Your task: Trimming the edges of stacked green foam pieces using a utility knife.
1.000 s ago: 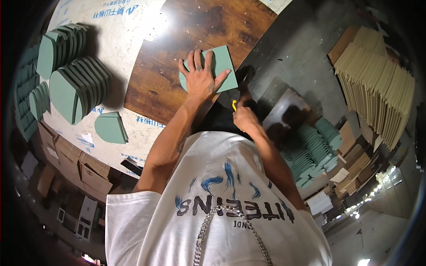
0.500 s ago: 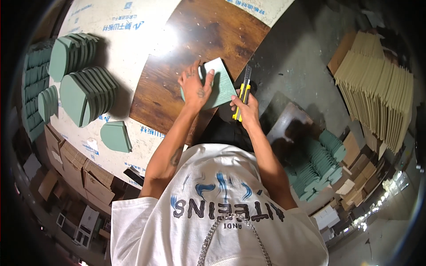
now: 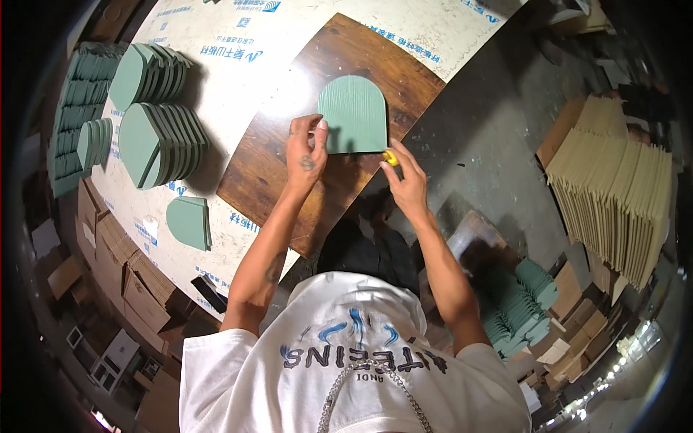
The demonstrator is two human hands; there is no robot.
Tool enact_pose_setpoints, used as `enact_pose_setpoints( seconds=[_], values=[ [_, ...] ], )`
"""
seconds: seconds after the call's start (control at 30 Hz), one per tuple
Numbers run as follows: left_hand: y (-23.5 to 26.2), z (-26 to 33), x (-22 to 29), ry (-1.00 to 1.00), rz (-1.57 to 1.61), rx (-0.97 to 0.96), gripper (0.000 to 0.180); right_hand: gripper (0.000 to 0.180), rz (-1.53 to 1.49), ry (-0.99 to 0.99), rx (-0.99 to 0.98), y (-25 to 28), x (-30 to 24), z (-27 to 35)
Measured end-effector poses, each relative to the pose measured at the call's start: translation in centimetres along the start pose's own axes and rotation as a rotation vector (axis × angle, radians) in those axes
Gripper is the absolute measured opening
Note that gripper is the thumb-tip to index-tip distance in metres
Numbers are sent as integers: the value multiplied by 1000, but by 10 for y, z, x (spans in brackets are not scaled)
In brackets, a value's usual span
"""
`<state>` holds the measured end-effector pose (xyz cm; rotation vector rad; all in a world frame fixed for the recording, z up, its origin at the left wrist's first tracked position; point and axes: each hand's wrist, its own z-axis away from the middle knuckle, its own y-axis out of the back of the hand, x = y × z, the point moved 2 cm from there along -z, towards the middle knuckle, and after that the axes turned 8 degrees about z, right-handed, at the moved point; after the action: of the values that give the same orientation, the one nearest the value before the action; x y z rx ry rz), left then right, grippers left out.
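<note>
We see a green panel (image 3: pixel 354 108) with fine lines. Our board (image 3: pixel 263 166) is wood-grained brown, our tool (image 3: pixel 390 157) yellow.

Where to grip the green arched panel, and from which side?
Likely pinch the green arched panel by its left edge, from the left: it's thin, that side runs straight, and the left hand is there; the right hand holds a yellow tool.

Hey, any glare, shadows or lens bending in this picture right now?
Head view: glare bleaches the white tabletop beside the brown board's upper-left edge; head view: shadows darken the green piece's lower part; head view: fisheye distortion, with black corners.
</note>
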<state>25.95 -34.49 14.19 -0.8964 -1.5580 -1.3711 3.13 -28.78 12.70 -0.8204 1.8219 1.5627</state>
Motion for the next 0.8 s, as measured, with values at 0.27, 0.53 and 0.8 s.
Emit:
enact_pose_setpoints(
  seconds=[0.27, 0.53, 0.8],
  values=[
    [-85, -67, -44, -180, -646, 174, 54, 51, -5, -465, -141, 8, 74, 50],
    [-104, -61, -56, -222, -648, 343, 41, 42, 256, 150, -55, 20, 55, 34],
    [-103, -55, -47, -223, -716, 360, 39, 46, 509, 364, 116, 19, 71, 52]
  ],
)
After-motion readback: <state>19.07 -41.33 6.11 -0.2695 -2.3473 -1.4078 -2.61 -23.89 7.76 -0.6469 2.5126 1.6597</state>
